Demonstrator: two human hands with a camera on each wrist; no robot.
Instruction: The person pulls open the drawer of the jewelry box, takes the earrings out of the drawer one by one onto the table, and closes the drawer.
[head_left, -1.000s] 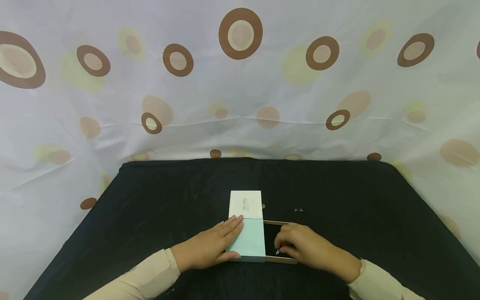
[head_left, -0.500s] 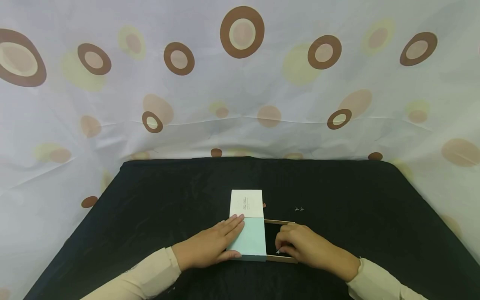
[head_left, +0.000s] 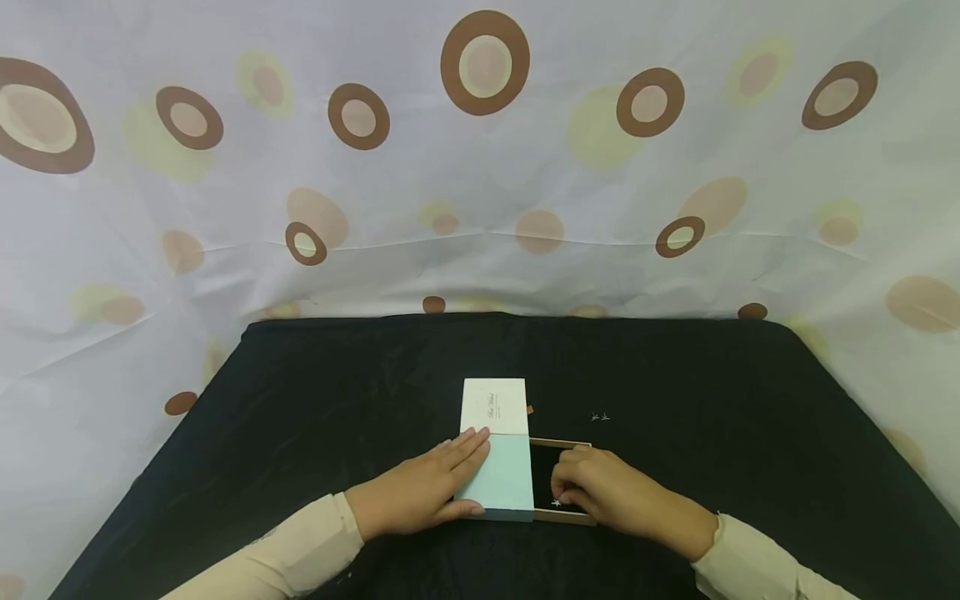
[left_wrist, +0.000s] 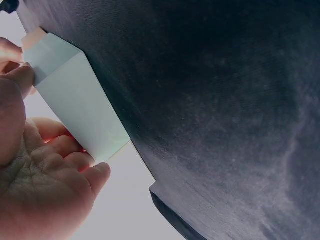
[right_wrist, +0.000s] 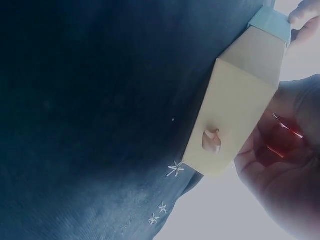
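Observation:
A turquoise box sleeve (head_left: pixel 504 471) lies in front of me. Its drawer (head_left: pixel 564 517), pale-rimmed and dark inside, is slid partly out to the right. My left hand (head_left: pixel 427 489) rests on the sleeve with straight fingers across the top and the thumb along the near edge. My right hand (head_left: pixel 609 490) is over the drawer, curled fingers and thumb pinching at a small silver star-shaped piece (head_left: pixel 556 503), only part of which shows. In the right wrist view, a ribbon tab (right_wrist: pixel 211 141) sticks out of the drawer's end.
Directly beyond the sleeve is a white printed panel (head_left: pixel 493 406) with a small orange tab (head_left: pixel 529 409). Two silver stars (head_left: pixel 600 417) lie on the black cloth (head_left: pixel 337 392); another star (right_wrist: pixel 175 169) shows by the drawer's corner in the right wrist view. A patterned curtain (head_left: pixel 480 183) hangs behind.

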